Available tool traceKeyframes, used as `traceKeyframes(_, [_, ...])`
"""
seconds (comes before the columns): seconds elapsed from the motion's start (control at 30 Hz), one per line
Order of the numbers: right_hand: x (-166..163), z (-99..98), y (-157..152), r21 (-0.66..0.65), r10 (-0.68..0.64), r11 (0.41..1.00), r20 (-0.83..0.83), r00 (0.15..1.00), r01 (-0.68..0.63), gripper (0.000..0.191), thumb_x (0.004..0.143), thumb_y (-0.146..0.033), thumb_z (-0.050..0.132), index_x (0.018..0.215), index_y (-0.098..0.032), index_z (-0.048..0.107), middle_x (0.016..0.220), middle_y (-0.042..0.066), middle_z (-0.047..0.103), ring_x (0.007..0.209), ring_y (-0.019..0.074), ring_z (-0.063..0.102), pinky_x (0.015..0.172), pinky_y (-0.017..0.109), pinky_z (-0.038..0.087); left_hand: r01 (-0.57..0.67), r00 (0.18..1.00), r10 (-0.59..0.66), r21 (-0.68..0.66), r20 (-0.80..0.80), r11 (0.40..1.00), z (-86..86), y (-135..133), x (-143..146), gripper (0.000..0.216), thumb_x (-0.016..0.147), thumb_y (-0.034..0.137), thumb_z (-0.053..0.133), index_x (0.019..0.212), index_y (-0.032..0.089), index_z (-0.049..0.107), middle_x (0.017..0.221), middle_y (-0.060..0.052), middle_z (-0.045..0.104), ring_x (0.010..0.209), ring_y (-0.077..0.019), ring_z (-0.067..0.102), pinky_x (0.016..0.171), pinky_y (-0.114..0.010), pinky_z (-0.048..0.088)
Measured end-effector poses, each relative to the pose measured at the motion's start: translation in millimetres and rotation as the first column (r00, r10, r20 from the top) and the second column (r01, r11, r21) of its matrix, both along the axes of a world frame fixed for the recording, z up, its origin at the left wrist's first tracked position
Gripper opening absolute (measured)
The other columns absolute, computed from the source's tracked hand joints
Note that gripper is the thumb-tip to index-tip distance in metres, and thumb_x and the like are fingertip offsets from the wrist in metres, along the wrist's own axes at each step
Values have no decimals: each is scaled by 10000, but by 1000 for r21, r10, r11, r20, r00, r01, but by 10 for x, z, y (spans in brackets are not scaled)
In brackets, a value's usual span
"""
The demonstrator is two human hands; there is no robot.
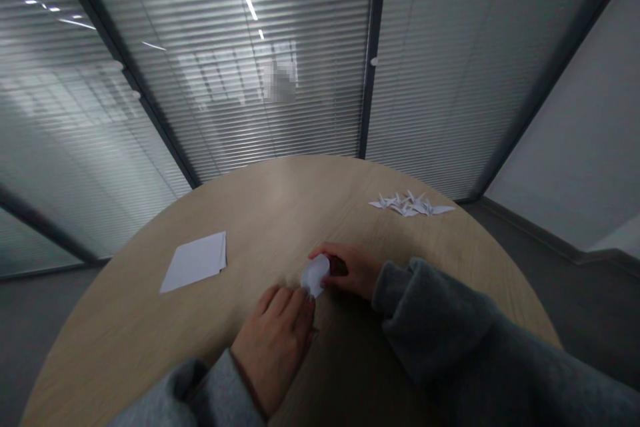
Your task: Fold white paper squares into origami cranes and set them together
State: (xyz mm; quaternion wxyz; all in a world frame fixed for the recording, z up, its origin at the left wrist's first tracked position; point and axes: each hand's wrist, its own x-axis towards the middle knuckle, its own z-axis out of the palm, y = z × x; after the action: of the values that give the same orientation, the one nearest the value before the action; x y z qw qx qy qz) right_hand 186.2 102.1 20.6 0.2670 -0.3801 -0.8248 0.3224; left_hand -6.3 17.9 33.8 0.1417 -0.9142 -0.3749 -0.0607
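A small piece of white folded paper (315, 272) is held just above or on the wooden table between my two hands. My right hand (353, 268) pinches its right side, with the index finger along the top edge and the thumb lower down. From the lower left, the curled fingers of my left hand (277, 333) close on the paper's bottom end. Those fingertips and the left thumb are mostly hidden under the hand, as is the lower tip of the paper.
On the round wooden table (280, 200), a stack of white paper sheets (195, 260) lies to the left. Several white folded paper cranes (410, 205) sit in a heap near the far right edge. Beyond the table are glass panels with blinds (310, 120) and dark frames.
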Motion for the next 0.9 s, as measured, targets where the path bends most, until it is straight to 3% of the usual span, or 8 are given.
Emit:
traceKeyframes(0.3, [26,-27,-6,-25,48,998,-85,995,-50,345,710,-113,587,1053,-149,586,789,13,621,706,155,576,673,274,459,-31,999,31,-38,10,999,25,-16,-5,214,894,222,486,1051,138,604,985,-99,637,868,-247,584,844,-458,456])
traceKeyframes(0.53, [17,-27,4,-52,13,999,-39,999,-15,351,711,-112,596,1061,-137,582,729,-8,584,673,146,550,652,263,446,-19,1000,19,-62,2,998,35,-2,-18,194,867,180,530,1034,133,616,971,-75,651,853,-244,578,832,-448,470])
traceKeyframes(0.73, [8,-30,3,-40,-9,999,-1,1000,9,369,696,-105,606,1061,-148,588,674,-28,553,635,139,526,611,250,425,19,999,-17,-64,30,998,16,54,-3,309,889,217,489,1177,120,542,1010,-104,636,874,-248,572,812,-450,472])
traceKeyframes(0.9, [0,-16,4,-42,-14,999,1,1000,14,350,685,-103,621,1030,-161,601,669,-32,557,615,131,521,602,246,422,17,999,-15,-65,36,998,16,86,13,329,888,246,471,1183,115,540,1057,-137,608,879,-264,562,790,-460,478])
